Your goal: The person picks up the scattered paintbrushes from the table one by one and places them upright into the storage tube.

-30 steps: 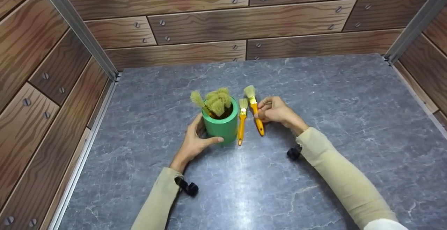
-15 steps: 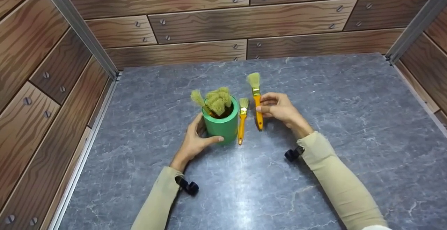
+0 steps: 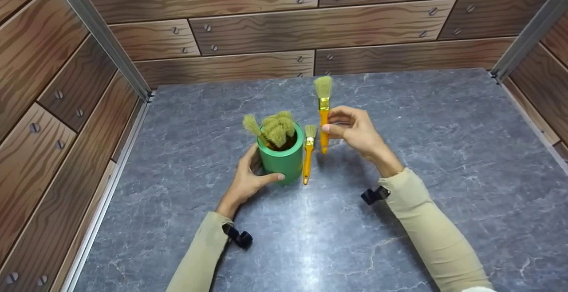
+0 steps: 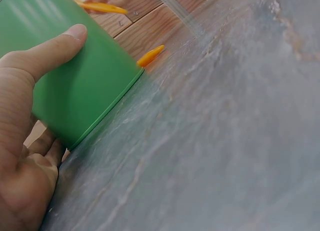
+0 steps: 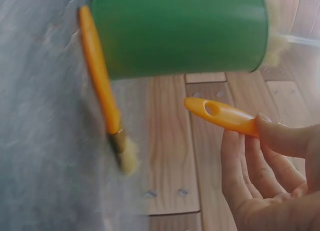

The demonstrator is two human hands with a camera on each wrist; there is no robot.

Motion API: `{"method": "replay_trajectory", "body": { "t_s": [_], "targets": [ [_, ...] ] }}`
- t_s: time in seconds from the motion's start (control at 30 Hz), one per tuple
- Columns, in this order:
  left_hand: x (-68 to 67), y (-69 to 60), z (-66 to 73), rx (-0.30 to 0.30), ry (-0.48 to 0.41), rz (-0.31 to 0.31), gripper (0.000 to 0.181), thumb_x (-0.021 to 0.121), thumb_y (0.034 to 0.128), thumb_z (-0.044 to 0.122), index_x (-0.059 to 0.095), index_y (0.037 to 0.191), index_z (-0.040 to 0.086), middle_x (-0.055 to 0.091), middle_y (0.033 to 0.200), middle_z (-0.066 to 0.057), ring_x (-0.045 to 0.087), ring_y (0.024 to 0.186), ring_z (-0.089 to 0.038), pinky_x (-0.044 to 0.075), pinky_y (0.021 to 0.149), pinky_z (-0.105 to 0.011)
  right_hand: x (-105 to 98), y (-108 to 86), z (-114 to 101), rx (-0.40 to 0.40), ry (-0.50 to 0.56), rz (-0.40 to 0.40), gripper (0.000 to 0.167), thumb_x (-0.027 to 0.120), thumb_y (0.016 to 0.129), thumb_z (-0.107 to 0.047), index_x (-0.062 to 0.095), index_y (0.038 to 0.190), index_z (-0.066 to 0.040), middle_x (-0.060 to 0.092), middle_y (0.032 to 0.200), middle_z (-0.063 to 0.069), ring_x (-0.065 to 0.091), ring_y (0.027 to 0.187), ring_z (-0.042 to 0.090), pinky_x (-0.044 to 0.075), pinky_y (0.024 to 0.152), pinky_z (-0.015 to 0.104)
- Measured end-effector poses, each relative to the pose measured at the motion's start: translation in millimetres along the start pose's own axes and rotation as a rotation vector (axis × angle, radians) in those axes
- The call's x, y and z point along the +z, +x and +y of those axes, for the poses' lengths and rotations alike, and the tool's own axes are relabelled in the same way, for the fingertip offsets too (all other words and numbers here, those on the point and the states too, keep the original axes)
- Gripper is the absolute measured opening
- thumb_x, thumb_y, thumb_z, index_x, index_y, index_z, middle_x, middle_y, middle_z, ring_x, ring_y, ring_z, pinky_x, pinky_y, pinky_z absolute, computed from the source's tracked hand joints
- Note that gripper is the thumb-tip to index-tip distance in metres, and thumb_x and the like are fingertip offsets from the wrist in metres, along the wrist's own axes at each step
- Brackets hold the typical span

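A green cylindrical cup [image 3: 281,164] stands upright on the table, several paintbrushes [image 3: 276,131] sticking out of it bristles up. My left hand [image 3: 245,180] grips its near left side, thumb across the front, as the left wrist view also shows. Between my right thumb and fingers I pinch the orange handle of a paintbrush [image 3: 324,113], raised off the table with its bristles up. That right hand [image 3: 360,133] is to the right of the cup. Beside the cup lies a second paintbrush [image 3: 307,159], flat, seen whole in the right wrist view. The handles inside the cup are mostly hidden.
The grey marbled table [image 3: 443,150] is bounded by wood-patterned panels [image 3: 257,34] at the back and both sides. Metal rails [image 3: 106,39] run up the corners. Dark camera mounts [image 3: 239,237] sit at both wrists.
My right hand has lifted the paintbrush from the table, and its handle has swung nearly upright while rising. The left hand, the cup and the lying brush have stayed put.
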State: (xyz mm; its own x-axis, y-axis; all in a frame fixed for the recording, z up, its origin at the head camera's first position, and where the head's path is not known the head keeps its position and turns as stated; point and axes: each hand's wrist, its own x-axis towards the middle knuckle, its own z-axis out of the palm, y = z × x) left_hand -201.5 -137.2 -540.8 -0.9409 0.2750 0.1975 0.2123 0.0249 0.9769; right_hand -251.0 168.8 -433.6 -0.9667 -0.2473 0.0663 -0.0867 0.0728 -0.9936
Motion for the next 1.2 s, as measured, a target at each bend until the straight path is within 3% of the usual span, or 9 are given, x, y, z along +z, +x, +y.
{"method": "replay_trajectory", "body": {
  "t_s": [0.33, 0.6, 0.9, 1.2],
  "targets": [
    [-0.6, 0.2, -1.6, 0.001, 0.007, 0.007, 0.106, 0.096, 0.0812, 0.015, 0.036, 0.167, 0.024, 0.049, 0.164, -0.002, 0.045, 0.154, -0.023, 0.039, 0.128, -0.044, 14.8, -11.5, -31.8, -0.113, -0.005, -0.014, 0.027, 0.073, 0.097, 0.007, 0.069, 0.124, 0.011, 0.076, 0.113, 0.025, 0.078, 0.091, 0.021, 0.068, 0.086, 0.037],
    [-1.1, -0.3, -1.5, 0.002, 0.000, 0.002, 0.105, 0.096, 0.0818, 0.015, 0.036, 0.167, 0.026, 0.049, 0.164, 0.001, 0.045, 0.154, -0.021, 0.040, 0.128, -0.044, 24.9, -18.5, -50.3, -0.182, 0.023, -0.048, 0.025, 0.071, 0.097, 0.008, 0.070, 0.122, 0.010, 0.076, 0.112, 0.025, 0.078, 0.093, 0.025, 0.067, 0.089, 0.042],
    [-0.4, 0.6, -2.2, 0.014, -0.029, -0.002, 0.104, 0.095, 0.0819, 0.011, 0.037, 0.167, 0.022, 0.050, 0.164, -0.003, 0.046, 0.154, -0.023, 0.039, 0.128, -0.045, 37.2, -22.1, -61.8, -0.245, 0.059, -0.083, 0.022, 0.071, 0.098, 0.009, 0.075, 0.118, 0.003, 0.076, 0.111, 0.028, 0.078, 0.092, 0.028, 0.067, 0.089, 0.046],
    [-0.3, -0.2, -1.2, 0.000, -0.030, 0.005, 0.104, 0.095, 0.0825, 0.012, 0.036, 0.167, 0.023, 0.050, 0.164, -0.001, 0.046, 0.154, -0.023, 0.038, 0.129, -0.045, 52.5, -20.7, -64.7, -0.286, 0.044, -0.126, 0.021, 0.073, 0.097, 0.007, 0.073, 0.118, 0.007, 0.077, 0.110, 0.025, 0.078, 0.093, 0.029, 0.067, 0.090, 0.045]
  ]
}}
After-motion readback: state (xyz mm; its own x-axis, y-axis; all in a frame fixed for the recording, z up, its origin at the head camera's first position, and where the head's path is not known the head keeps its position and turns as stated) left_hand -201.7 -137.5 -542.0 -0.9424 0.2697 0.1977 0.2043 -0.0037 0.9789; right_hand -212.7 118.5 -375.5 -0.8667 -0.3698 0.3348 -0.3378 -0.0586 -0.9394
